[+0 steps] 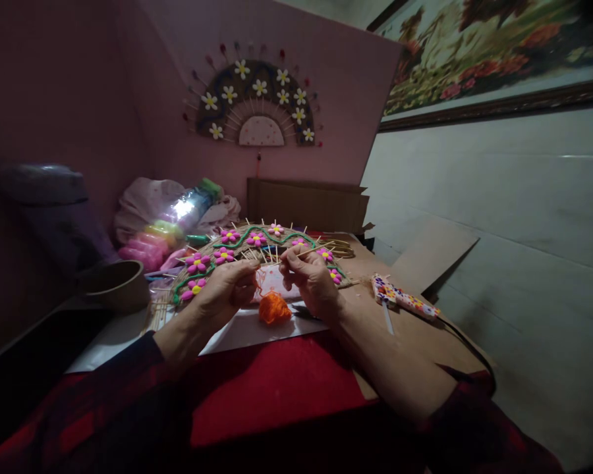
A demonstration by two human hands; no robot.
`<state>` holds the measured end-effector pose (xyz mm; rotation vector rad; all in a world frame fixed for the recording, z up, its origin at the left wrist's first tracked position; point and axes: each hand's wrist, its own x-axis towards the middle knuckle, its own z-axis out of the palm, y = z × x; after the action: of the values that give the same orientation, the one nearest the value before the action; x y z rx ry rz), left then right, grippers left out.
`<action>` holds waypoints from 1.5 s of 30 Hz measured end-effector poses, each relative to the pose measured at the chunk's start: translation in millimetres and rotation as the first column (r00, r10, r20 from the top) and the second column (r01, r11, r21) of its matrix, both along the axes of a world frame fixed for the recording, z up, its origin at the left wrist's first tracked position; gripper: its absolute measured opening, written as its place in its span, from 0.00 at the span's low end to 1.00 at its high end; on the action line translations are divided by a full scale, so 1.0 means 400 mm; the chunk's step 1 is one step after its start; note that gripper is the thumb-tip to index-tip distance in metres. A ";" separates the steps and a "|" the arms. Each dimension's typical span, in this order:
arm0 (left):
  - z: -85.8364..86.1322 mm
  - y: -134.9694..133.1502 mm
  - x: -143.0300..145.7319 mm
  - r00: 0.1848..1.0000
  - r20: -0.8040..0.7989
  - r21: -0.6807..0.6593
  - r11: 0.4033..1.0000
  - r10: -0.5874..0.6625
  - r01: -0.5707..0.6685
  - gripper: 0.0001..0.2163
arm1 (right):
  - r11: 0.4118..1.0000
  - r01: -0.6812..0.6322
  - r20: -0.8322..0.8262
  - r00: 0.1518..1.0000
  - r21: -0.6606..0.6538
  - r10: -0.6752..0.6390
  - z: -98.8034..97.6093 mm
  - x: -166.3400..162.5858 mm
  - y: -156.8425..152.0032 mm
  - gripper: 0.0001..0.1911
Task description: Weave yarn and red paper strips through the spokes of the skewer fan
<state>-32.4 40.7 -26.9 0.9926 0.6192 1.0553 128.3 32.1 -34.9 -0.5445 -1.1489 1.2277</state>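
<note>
My left hand (227,284) is closed in a pinch on a loose strand of orange yarn. Between the fingertips of my right hand (310,276) is a thin wooden stick (317,248), its far end pointing up to the right. Below and between both hands lies an orange yarn ball (275,308) on white paper. Behind them rests a fan-shaped piece (242,238) covered in brown twine, with pink clay flowers, a wavy green cord and sticks along its edges. Part of its middle is hidden by my hands.
A flower-patterned glue gun (406,299) lies on cardboard at the right, its cable trailing off. At the left stand a brown pot (116,284) and several loose sticks (159,309). Bags of colored clay (153,243) sit behind. A similar finished fan (257,89) hangs on the wall.
</note>
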 end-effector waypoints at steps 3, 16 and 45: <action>0.000 -0.001 -0.001 1.000 -0.003 -0.006 1.000 -0.020 0.020 0.14 | 0.999 0.045 0.002 0.999 -0.003 -0.045 -0.001 -0.002 0.001 0.08; 0.002 -0.009 0.001 0.999 -0.033 0.015 1.000 -0.020 0.021 0.13 | 0.999 -0.046 0.150 0.988 0.015 0.043 -0.003 -0.013 -0.013 0.10; 0.007 -0.011 0.001 0.999 -0.044 -0.026 1.000 -0.013 0.012 0.12 | 0.988 -0.146 0.100 0.984 -0.039 0.150 0.011 -0.004 -0.024 0.14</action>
<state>-31.9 36.4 -24.2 0.9980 0.6604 1.0143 126.8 22.5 -30.6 -0.5592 -1.2774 1.3600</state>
